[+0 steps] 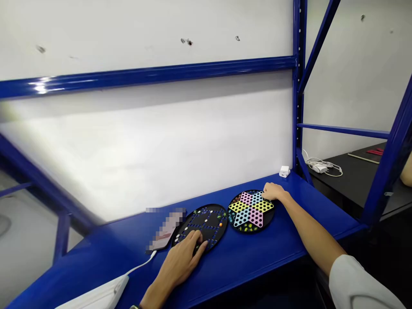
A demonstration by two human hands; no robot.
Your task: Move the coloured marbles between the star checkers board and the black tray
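Two round black game boards lie side by side on a blue shelf (257,253). The right board (251,210) has a coloured star of pink, yellow and light blue holes. My right hand (273,192) rests on its far right edge, fingers curled down as if pinching something too small to make out. The left board (202,225) is dark with blue-ringed holes and several small pieces on it. My left hand (185,257) lies on its near edge, fingers stretched flat over the holes.
A phone (164,234) on a white cable lies left of the boards. A white device (96,296) sits at the near left edge. A small white plug (284,171) stands by the blue upright. A black table (354,176) with cables is at right.
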